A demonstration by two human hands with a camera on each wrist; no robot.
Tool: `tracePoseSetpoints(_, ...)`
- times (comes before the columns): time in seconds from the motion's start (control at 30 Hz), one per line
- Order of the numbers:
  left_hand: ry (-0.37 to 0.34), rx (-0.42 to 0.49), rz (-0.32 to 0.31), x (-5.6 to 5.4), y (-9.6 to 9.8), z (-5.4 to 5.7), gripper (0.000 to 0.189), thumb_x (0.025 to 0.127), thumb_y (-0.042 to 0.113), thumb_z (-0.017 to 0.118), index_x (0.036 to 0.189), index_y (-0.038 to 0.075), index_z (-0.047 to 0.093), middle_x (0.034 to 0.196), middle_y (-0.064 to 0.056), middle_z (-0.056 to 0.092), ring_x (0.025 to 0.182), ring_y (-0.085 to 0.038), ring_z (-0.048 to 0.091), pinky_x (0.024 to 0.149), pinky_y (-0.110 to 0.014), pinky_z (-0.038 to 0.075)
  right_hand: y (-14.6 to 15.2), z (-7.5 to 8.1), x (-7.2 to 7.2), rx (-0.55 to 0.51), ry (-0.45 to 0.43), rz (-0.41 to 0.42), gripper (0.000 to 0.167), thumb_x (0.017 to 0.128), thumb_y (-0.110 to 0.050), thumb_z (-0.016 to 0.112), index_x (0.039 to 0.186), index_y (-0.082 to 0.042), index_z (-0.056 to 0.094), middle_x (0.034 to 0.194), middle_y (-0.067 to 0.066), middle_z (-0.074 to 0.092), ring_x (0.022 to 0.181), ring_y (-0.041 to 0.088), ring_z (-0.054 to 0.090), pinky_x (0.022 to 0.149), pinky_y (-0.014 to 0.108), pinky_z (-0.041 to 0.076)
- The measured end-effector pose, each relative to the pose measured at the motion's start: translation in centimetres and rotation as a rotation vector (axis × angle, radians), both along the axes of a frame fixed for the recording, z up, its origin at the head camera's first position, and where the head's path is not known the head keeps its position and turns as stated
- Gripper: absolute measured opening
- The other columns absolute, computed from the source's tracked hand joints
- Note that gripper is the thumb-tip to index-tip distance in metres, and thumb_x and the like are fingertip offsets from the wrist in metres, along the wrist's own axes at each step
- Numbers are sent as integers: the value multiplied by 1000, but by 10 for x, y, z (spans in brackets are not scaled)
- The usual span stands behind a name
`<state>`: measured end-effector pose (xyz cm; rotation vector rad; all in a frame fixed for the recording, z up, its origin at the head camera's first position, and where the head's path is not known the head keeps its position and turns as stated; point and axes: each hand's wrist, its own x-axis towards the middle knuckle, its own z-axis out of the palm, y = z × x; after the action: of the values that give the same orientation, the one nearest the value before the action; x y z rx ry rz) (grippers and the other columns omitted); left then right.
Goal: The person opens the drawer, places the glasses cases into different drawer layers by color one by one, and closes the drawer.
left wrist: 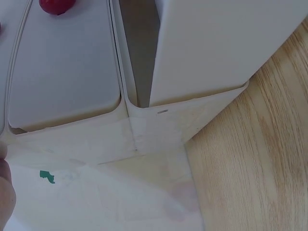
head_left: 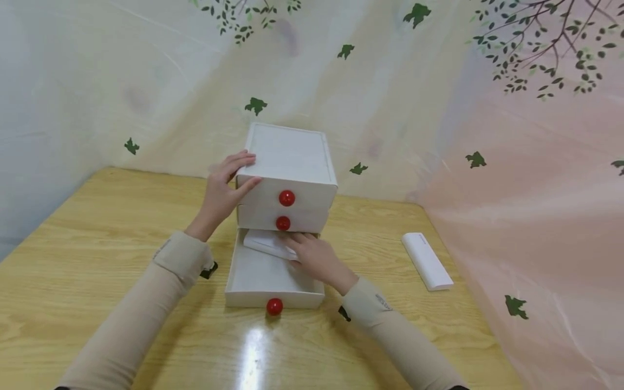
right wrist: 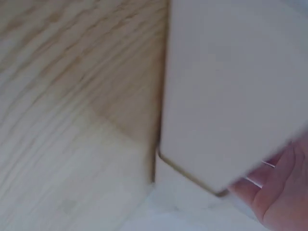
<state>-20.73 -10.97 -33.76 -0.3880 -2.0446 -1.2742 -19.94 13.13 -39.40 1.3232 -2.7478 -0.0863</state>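
Note:
A white cabinet [head_left: 292, 154] with three stacked drawers and red round knobs stands on the table. Its bottom drawer [head_left: 273, 276] is pulled out, while the upper two are closed. My left hand [head_left: 221, 187] rests at the cabinet's top left edge, thumb along the front and fingers over the top. Inside the bottom drawer my right hand [head_left: 317, 260] grips the right end of a flat white oblong case [head_left: 265, 242], which lies toward the back. In the right wrist view the drawer's side wall hides most of that hand and the case.
A similar white oblong case [head_left: 426, 261] lies on the wooden table [head_left: 380, 238] to the right of the cabinet. Behind the table hangs a pale curtain [head_left: 195, 108] with green leaf prints. The pulled-out drawer's red knob [head_left: 274, 307] juts toward me.

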Motion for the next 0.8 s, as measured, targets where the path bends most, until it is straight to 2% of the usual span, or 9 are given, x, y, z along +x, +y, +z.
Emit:
tracePoseSetpoints(0.13, -4, -4, 2, 0, 1, 0, 41, 85, 10, 74, 124, 2, 63, 137, -12, 58, 136, -23, 46, 109, -37, 40, 19, 12, 8, -54, -43, 14, 57, 89, -25, 71, 141, -16, 50, 143, 5, 53, 128, 25, 55, 90, 40, 56)
tracePoseSetpoints(0.3, -9, -1, 4, -1, 1, -1, 41, 85, 10, 74, 124, 1, 63, 136, -12, 58, 136, -23, 46, 109, -33, 40, 50, 22, 16, -108, -89, -62, 57, 89, -25, 70, 142, -18, 49, 142, 8, 54, 126, 28, 56, 85, 44, 57)
tracePoseSetpoints(0.4, -8, 0, 7, -1, 0, -1, 41, 85, 9, 74, 124, 1, 63, 136, -12, 58, 135, -23, 47, 108, -32, 40, 68, 23, 16, -141, -73, -104, 55, 89, -25, 70, 140, -18, 51, 138, 8, 58, 122, 29, 59, 81, 45, 57)
tracePoseSetpoints(0.63, -16, -5, 4, 1, -1, 0, 41, 85, 9, 73, 124, 1, 63, 137, -12, 57, 136, -24, 46, 109, -35, 40, 112, 14, 12, -188, 6, -173, 57, 88, -25, 72, 139, -16, 51, 130, 12, 63, 107, 31, 66, 58, 37, 55)
tracePoseSetpoints(0.67, -17, -5, 2, 1, -1, 0, 41, 85, 9, 73, 124, 1, 63, 137, -12, 57, 136, -24, 46, 109, -35, 40, 119, 13, 11, -192, 12, -186, 57, 87, -25, 72, 139, -15, 51, 129, 13, 63, 106, 31, 67, 58, 36, 54)
tracePoseSetpoints(0.73, -17, -7, 1, 1, 0, 0, 41, 86, 9, 73, 124, 1, 63, 137, -12, 57, 136, -25, 46, 109, -37, 40, 134, 11, 8, -199, 24, -211, 58, 87, -23, 73, 140, -14, 50, 127, 15, 64, 94, 30, 68, 50, 29, 48)
tracePoseSetpoints(0.8, -19, -10, 1, 1, 0, 1, 41, 85, 9, 73, 124, 1, 63, 137, -12, 57, 136, -25, 46, 108, -37, 40, 149, 8, 4, -200, 24, -242, 60, 87, -22, 72, 141, -12, 49, 127, 18, 63, 75, 25, 67, 45, 25, 41)
